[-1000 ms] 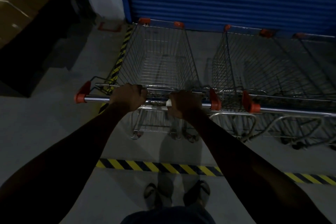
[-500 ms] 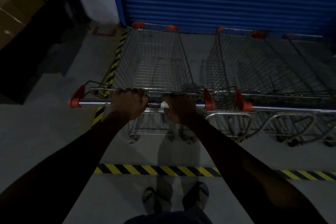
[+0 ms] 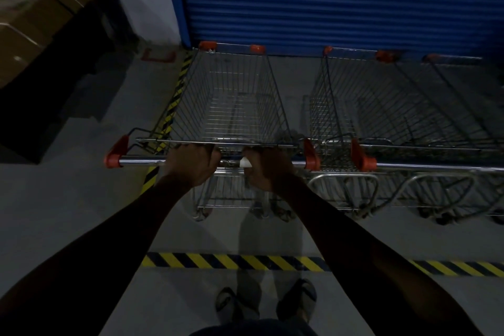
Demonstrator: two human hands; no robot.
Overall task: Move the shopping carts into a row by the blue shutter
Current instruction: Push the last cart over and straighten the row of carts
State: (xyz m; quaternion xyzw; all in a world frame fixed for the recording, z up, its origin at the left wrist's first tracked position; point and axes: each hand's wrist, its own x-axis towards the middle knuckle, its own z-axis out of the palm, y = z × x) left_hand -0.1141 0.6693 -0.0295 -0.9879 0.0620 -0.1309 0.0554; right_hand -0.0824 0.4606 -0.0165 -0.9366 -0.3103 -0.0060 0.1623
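Steel-wire cart (image 3: 234, 101) stands nose-first at the blue shutter (image 3: 327, 0), just beside the parked carts (image 3: 395, 106). Left hand (image 3: 192, 163) and right hand (image 3: 268, 168) both grip its handle bar (image 3: 141, 162). Rigid, rolls freely; the bar is judged the proper hold.

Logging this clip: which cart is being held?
The leftmost cart, beside the striped floor tape; both hands grip its handle. The carts to its right stand untouched.
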